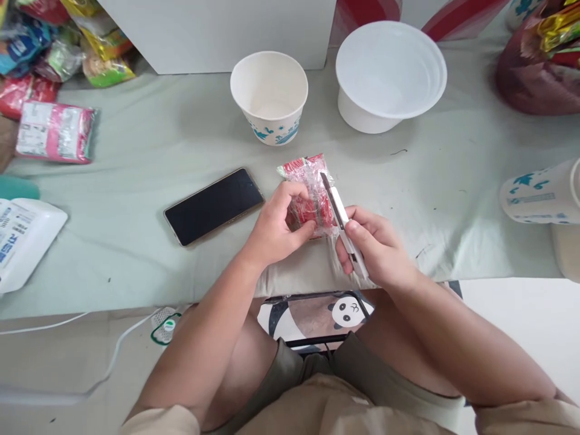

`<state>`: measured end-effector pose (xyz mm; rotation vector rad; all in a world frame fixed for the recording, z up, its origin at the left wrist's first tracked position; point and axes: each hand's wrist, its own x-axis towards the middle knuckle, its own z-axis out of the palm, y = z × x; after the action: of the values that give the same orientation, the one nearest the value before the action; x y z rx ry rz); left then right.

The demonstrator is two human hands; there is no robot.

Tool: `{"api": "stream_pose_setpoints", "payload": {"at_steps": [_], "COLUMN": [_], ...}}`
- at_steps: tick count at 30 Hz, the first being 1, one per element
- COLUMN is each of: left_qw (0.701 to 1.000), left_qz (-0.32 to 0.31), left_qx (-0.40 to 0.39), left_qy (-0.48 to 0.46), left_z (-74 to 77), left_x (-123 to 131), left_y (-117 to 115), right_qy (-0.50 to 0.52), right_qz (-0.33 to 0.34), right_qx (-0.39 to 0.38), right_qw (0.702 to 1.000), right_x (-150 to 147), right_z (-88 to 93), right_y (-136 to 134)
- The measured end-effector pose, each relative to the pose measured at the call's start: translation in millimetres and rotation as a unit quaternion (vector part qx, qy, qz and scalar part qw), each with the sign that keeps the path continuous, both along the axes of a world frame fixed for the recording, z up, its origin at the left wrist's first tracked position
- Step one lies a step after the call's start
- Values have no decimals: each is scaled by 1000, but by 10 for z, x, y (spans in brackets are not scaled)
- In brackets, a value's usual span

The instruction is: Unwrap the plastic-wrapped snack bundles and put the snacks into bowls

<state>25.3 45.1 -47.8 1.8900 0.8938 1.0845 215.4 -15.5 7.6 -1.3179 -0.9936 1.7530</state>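
A red package in clear plastic wrap [312,187] lies on the cloth near the table's front edge. My left hand [281,226] is closed on its left side, with the thumb and fingers gripping the wrapper. In my right hand [374,244] is a white utility knife [343,223], its dark blade pointing up and away beside the package's right edge. Whether the blade touches the wrap, I cannot tell. To the left of my left hand lies a black smartphone [214,205], screen up.
Behind the package stand a paper cup [272,84] and a white plastic bowl [387,75]. Another paper cup [539,196] lies tilted at the right. Snack packets [102,42] pile up at the far left, near a pink-and-white pack [57,132]. A red container [534,78] holds more packets.
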Motion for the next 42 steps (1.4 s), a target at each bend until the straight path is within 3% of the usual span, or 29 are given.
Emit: {"api": "stream_pose_setpoints", "payload": {"at_steps": [10,22,31,33,35,37,39,42], "left_qw": [998,994,978,972,970,970,971,982], "left_qz": [0,72,106,119,132,135,117,74], "left_qx": [69,74,-28,-56,-68,-74,-90,-110], "left_qy": [-8,-40,-179,-195,-193,-190,-190,-135], "left_z": [3,-105,-135,-99,-55,-16,10,20], "left_x": [49,-269,-427,-457,-463,-438,-391,-307], "left_y": [-48,110,138,163,175,161,119,27], "right_qy": [-29,-120,-239,-262,-321,-419,-520,-623], "right_qz": [-12,98,234,227,156,34,-63,-101], "right_qx": [-41,-42,-11,15,83,173,235,252], "right_qw": [999,987,942,938,930,891,819,734], "right_x": [-11,-126,74,175,301,444,595,806], "right_z": [6,-9,49,43,12,-62,-184,-378], "right_y": [-22,-79,-191,-219,-206,-136,-17,177]}}
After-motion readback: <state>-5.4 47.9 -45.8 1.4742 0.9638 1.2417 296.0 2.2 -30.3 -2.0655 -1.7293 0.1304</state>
